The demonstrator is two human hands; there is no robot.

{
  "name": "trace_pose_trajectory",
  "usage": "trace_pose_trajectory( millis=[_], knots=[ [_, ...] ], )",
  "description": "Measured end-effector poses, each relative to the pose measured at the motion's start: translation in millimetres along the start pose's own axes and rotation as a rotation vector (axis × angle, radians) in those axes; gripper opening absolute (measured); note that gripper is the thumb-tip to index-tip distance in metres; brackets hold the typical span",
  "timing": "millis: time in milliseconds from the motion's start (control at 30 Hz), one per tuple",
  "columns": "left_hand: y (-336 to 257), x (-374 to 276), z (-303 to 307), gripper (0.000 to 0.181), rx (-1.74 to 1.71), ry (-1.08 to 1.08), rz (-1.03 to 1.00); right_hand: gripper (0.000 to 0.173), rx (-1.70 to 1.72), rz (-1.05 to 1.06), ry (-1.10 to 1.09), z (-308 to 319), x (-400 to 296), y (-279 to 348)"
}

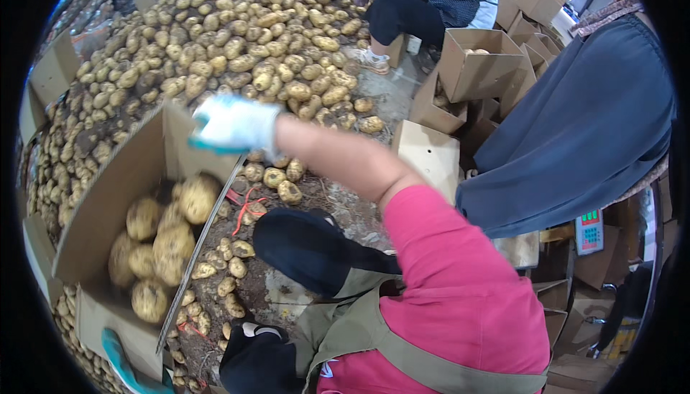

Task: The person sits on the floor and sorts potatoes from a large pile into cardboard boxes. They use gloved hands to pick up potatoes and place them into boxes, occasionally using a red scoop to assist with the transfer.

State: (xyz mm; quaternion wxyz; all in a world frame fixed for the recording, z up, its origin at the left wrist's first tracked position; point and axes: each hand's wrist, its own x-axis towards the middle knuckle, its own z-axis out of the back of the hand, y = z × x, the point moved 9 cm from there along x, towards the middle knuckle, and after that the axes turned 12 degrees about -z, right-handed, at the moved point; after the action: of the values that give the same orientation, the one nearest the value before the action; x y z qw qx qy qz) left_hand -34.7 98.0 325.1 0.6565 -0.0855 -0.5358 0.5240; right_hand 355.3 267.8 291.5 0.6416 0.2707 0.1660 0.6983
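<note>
An open cardboard box stands tilted at the left with several large potatoes inside. My right hand, in a white and teal glove, is blurred above the box's far corner; whether its fingers hold anything cannot be made out. At the box's near end my left hand, in a teal glove, lies around the cardboard flap, partly cut off by the rim of the picture. A large heap of soil-covered potatoes spreads behind and beside the box. Smaller potatoes lie on the ground between the box and my legs.
A seated person is beside the heap at the top. Another person in dark, loose clothing stands close at the right. Cardboard boxes are piled behind them, and a digital scale stands at the lower right. Red string lies near my knee.
</note>
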Motion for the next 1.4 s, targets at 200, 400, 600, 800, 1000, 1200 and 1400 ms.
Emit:
trace_pose_trajectory(
  millis=[200, 400, 600, 800, 1000, 1200, 1400],
  knots=[
    [5.2, 5.2, -170.9, 0.054, -0.468, 0.328, -0.043, 0.041, 0.005, -0.315, -0.086, 135.8, -74.5, -114.0],
    [-41.8, 6.1, -296.5, 0.050, -0.772, 0.678, 0.089, 0.040, -0.031, -0.605, -0.351, 182.9, -240.1, -185.5],
    [-99.6, -54.2, -374.8, 0.038, -0.648, 1.151, -0.038, 0.024, 0.366, -1.236, -0.346, 99.8, -433.2, -209.0],
    [-131.2, -241.8, -413.1, 0.029, -0.519, 1.684, -0.390, 0.026, -0.174, -1.405, 0.210, 23.1, -581.2, -243.3],
    [-148.0, -336.5, -371.2, 0.042, -0.583, 2.075, -0.700, 0.034, -0.394, -1.685, 0.346, -17.1, -715.5, -301.1],
    [-121.9, -183.0, -348.2, 0.041, -0.963, 1.547, 0.155, 0.044, 0.541, -1.113, -0.052, -24.8, -478.9, -299.5],
    [-33.9, -68.1, -281.6, 0.052, -0.771, 0.704, 0.221, 0.066, -0.231, -1.310, -0.434, -40.5, -384.6, -445.7]
  ],
)
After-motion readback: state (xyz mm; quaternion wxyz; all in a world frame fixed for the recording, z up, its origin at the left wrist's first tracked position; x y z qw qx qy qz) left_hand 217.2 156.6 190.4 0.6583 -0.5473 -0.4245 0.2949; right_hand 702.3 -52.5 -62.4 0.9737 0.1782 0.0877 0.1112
